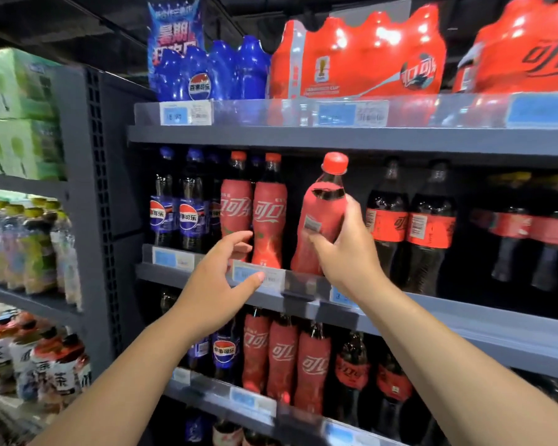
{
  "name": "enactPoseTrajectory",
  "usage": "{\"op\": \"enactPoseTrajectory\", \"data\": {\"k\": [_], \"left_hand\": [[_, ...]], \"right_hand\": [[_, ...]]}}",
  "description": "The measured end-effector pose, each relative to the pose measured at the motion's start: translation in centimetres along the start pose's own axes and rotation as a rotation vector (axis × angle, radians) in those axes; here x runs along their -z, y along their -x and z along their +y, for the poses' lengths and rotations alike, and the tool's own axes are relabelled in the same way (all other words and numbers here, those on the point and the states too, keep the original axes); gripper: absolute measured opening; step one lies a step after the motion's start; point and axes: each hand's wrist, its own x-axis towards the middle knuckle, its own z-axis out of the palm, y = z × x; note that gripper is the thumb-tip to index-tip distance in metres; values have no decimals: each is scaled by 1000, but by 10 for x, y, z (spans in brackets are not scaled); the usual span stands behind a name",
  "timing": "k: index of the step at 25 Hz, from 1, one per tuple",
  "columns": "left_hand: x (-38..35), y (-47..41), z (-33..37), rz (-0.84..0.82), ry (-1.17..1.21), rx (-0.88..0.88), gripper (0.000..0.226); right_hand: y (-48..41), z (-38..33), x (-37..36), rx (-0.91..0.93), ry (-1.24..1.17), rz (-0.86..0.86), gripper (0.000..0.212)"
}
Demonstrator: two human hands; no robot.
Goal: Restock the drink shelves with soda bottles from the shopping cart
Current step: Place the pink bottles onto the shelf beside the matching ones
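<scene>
My right hand (345, 252) grips a red-sleeved cola bottle (322, 217) with a red cap, tilted slightly left, its base at the front lip of the middle shelf (303, 284). To its left two matching red cola bottles (269, 217) stand upright on that shelf. My left hand (219, 278) is open in front of the shelf edge, fingers spread toward the lower part of those standing bottles, its thumb over a price tag. The shopping cart is out of view.
Blue-label cola bottles (178, 210) stand at the shelf's left, black-bodied cola bottles (409, 226) at its right. Shrink-wrapped blue and red multipacks (355, 56) fill the top shelf. More cola bottles (284, 358) line the shelf below. Tea drinks (36, 246) fill the left rack.
</scene>
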Motion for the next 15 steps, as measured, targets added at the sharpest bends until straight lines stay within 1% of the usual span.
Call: {"op": "enactPoseTrajectory", "data": {"k": [3,5,7,10,12,15], "left_hand": [[-7,-8,-8,-27,-2,-27,63],[-9,-11,-11,-39,-6,-40,64],[-10,-14,-14,-39,-16,-62,64],[-9,-18,-14,-28,-7,-98,63],[-8,-21,-11,-9,-4,-135,60],[-7,-26,-4,34,16,-164,54]], "right_hand": [[-16,3,-9,-139,171,-14,46],[-27,0,-11,-198,258,-45,50],[-37,-3,-15,-219,280,-96,51],[-40,-4,-18,-232,294,-159,43],[-40,-2,-17,-239,292,-163,43],[-36,-3,-13,-261,291,-149,50]]}}
